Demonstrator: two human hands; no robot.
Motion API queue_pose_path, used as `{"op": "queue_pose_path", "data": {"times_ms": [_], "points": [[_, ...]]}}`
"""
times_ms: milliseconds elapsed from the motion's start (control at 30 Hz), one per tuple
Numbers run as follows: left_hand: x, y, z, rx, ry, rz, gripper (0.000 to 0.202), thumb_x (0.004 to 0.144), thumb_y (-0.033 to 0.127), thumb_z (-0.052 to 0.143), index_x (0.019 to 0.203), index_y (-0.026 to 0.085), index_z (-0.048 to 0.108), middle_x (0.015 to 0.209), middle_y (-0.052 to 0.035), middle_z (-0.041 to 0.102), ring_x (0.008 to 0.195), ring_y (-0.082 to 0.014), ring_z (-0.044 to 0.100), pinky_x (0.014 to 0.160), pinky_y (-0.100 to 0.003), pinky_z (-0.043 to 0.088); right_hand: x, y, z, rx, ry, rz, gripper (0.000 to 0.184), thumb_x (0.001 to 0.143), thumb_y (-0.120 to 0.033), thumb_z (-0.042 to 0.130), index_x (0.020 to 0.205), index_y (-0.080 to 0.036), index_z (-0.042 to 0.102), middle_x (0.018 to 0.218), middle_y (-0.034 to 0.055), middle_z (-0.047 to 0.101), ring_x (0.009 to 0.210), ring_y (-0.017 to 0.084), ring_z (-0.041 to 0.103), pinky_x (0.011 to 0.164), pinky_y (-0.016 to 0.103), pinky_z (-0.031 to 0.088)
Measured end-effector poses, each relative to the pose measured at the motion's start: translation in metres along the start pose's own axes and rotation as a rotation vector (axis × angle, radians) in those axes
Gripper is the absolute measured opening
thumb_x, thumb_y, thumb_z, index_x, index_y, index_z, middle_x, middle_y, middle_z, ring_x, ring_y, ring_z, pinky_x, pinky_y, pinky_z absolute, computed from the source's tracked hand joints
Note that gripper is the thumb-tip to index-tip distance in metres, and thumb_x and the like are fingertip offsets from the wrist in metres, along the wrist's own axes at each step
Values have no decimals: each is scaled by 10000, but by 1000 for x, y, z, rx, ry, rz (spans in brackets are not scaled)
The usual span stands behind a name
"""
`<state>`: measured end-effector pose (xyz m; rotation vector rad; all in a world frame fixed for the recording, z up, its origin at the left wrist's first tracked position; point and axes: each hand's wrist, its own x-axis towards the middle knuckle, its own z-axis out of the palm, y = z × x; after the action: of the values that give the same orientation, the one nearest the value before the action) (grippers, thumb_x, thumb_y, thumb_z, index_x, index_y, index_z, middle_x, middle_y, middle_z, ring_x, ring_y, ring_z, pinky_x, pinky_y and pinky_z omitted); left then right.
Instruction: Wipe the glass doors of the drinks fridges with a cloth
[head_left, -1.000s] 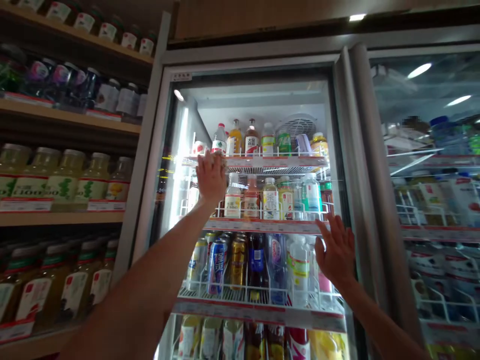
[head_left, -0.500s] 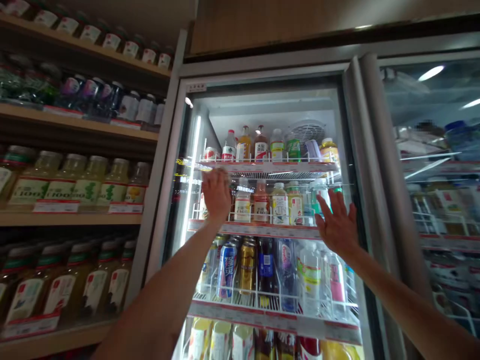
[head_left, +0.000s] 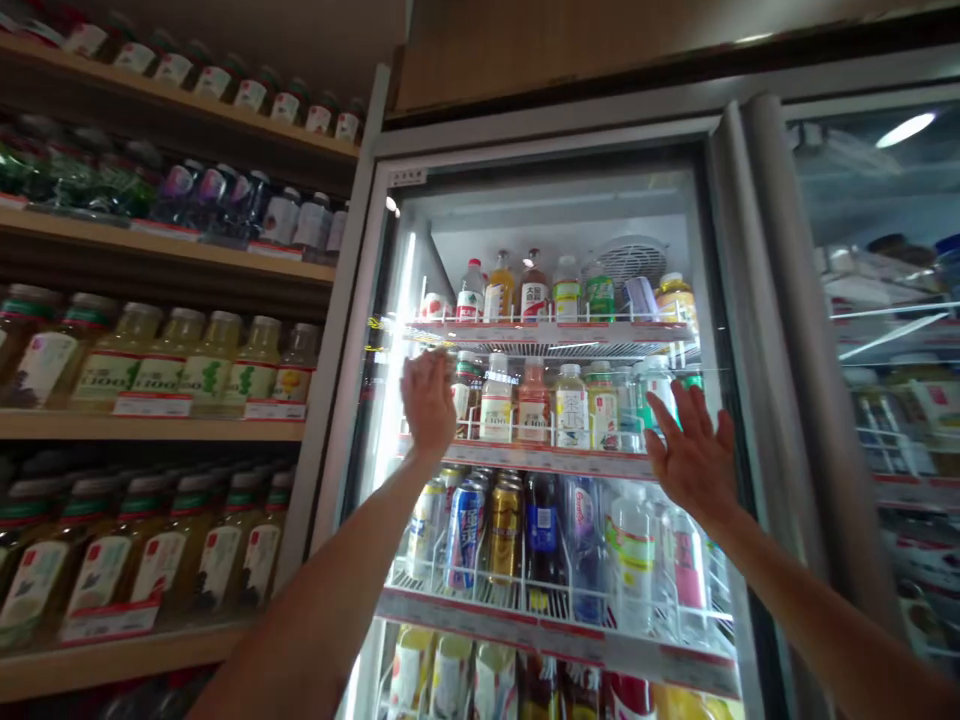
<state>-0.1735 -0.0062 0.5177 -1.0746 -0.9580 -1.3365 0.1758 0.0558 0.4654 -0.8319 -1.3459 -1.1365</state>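
Observation:
A glass-door drinks fridge (head_left: 379,300) stands in front of me, lit inside, with wire shelves of bottles and cans. My left hand (head_left: 427,400) is raised flat against the left part of the glass, fingers stretched up, level with the second shelf (head_left: 540,458). My right hand (head_left: 694,450) is spread open near the right part of the glass by the door's right frame (head_left: 724,300); whether it touches the glass I cannot tell. Neither hand holds anything. Behind the glass, bottles (head_left: 570,405) line the second shelf and cans (head_left: 504,520) the third.
Wooden shelves (head_left: 157,428) with rows of bottled drinks fill the wall to the left. A second glass-door fridge (head_left: 885,400) stands to the right, its handle post (head_left: 795,320) next to my right hand.
My left hand has slid down the glass from the top shelf's level to the second shelf's. My right hand has risen from the third shelf's level, staying spread. The view has shifted left.

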Motion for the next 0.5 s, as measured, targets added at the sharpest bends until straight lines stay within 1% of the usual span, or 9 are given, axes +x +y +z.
{"op": "queue_pose_path", "data": {"times_ms": [100, 133, 167, 200, 300, 333, 367, 433, 500], "points": [[-17, 37, 2, -119, -253, 395, 390, 909, 253, 408, 1288, 273, 497, 1393, -1, 473, 1406, -202, 189, 1129, -436, 292, 0, 0, -2, 3, -9, 5, 446, 923, -364, 338, 1314, -209, 485, 1449, 120, 378, 1358, 290, 306, 1077, 499, 235], [-17, 41, 1, -154, -326, 501, 391, 910, 251, 410, 1289, 287, 494, 1390, 15, 476, 1403, -190, 196, 1134, -418, 290, 0, 1, -2, 6, -7, 7, 443, 922, -363, 342, 1309, -207, 490, 1444, 119, 385, 1355, 287, 312, 1075, 498, 238], [-15, 41, 0, -173, -364, 544, 392, 914, 247, 402, 1295, 277, 490, 1393, 6, 473, 1403, -192, 197, 1136, -424, 286, 0, 1, -2, 10, -3, 7, 440, 919, -361, 348, 1308, -208, 489, 1443, 115, 388, 1355, 284, 313, 1074, 498, 239], [-11, 39, 0, -168, -352, 497, 393, 919, 244, 387, 1298, 254, 489, 1400, -17, 464, 1405, -206, 192, 1137, -447, 280, 0, 0, -2, 14, 3, 5, 439, 917, -359, 356, 1309, -211, 485, 1443, 111, 388, 1357, 280, 309, 1074, 499, 239], [-2, 41, 2, -77, -161, 70, 408, 922, 241, 361, 1306, 177, 482, 1445, -94, 390, 1413, -277, 143, 1126, -546, 247, 0, 0, -2, 18, 17, 4, 435, 910, -347, 378, 1317, -226, 473, 1446, 100, 387, 1367, 270, 291, 1075, 501, 237], [-3, 49, 5, -61, -132, 1, 416, 921, 237, 361, 1315, 168, 473, 1458, -102, 366, 1415, -293, 122, 1121, -563, 241, 0, 0, -1, 19, 15, 5, 435, 909, -346, 383, 1320, -232, 469, 1448, 97, 385, 1368, 267, 288, 1075, 499, 238], [-7, 60, 8, -64, -143, 23, 420, 919, 232, 365, 1324, 178, 465, 1465, -92, 358, 1416, -296, 110, 1120, -562, 244, 0, 1, -1, 20, 15, 8, 436, 908, -345, 385, 1322, -235, 466, 1449, 95, 383, 1369, 264, 286, 1074, 498, 240], [-17, 83, 13, -123, -249, 296, 418, 919, 232, 379, 1330, 227, 458, 1455, -43, 382, 1417, -269, 120, 1124, -514, 270, 0, 1, 0, 21, 15, 9, 438, 908, -343, 385, 1327, -236, 460, 1451, 92, 380, 1371, 263, 282, 1074, 496, 240], [-23, 91, 15, -174, -330, 572, 414, 923, 239, 386, 1332, 266, 449, 1435, -4, 417, 1413, -236, 152, 1128, -465, 287, 0, 2, 0, 27, 11, 7, 443, 908, -335, 381, 1336, -241, 449, 1454, 88, 375, 1372, 260, 279, 1075, 496, 235]]}}
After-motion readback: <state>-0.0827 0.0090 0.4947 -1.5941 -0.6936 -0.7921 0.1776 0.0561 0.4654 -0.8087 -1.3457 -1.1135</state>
